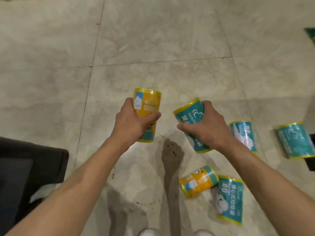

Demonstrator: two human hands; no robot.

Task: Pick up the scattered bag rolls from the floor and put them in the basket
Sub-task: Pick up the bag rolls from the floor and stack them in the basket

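My left hand (131, 123) grips an orange and teal bag roll (149, 103) held upright above the tiled floor. In my right hand (207, 126) is a teal bag roll (189, 113), tilted to the left. Several more rolls lie on the floor at the right: a teal one (243, 133) just behind my right wrist, another teal one (294, 140) near the right edge, an orange one (198, 181) and a flattened teal one (230, 198) side by side lower down. No basket is visible.
A dark fabric object (30, 169) sits at the left edge. A brown stain (171, 160) marks the beige tiles between my arms. White shoe tips (148, 232) show at the bottom. A dark green item (311, 34) pokes in at the upper right.
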